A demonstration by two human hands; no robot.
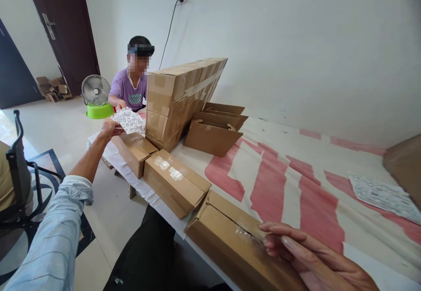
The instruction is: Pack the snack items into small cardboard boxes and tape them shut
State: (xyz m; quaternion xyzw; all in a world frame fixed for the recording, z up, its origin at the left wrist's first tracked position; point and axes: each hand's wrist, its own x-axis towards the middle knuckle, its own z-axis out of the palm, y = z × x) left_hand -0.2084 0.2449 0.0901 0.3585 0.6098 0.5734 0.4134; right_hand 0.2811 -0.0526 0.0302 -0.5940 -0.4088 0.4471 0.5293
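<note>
My left hand (110, 129) reaches out to the far left and grips the lower left edge of a white sheet printed with small grey squares (130, 121). A co-worker's hand (121, 105) is at the sheet's other edge. My right hand (315, 256) is over the nearest closed cardboard box (226, 234), its fingers loosely bent and the thumb a little apart. Nothing shows in it. Clear tape lies across that box's top seam, close to my fingertips. A second taped box (176, 179) and a third box (134, 148) continue the row along the table's edge.
Tall taped cartons (184, 98) stand behind the row, beside an open cardboard box (213, 133). The table has a red and white cloth (269, 177). Another printed sheet (384, 194) lies at right. A person (130, 87) sits across, near a fan (95, 90). A chair (23, 168) stands at left.
</note>
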